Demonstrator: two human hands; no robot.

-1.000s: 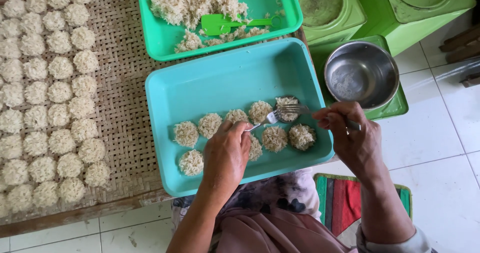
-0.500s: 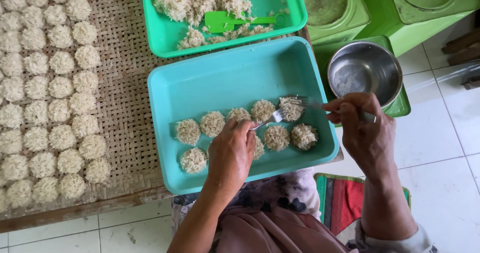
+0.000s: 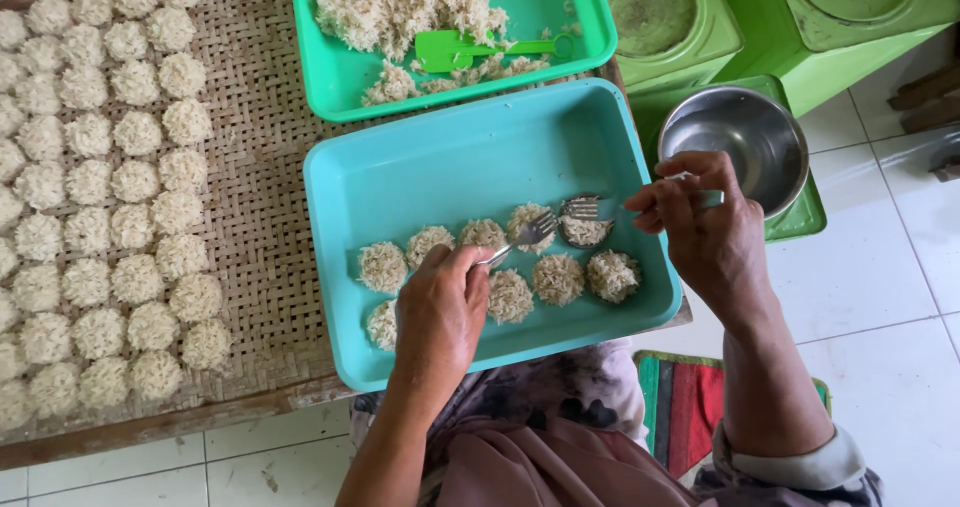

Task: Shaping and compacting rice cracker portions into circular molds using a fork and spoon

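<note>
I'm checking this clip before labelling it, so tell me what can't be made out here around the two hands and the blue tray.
All from the head view:
- Left hand: it hides its fork's handle and part of a noodle nest.
- Right hand: its fingers cover the second fork's handle; the grip cannot be made out.
- Small mould: noodles fill it, so its depth is hidden.
- Blue tray: the person's clothing hides part of its near rim.
- Woven mat: cut off at the left edge.
</note>
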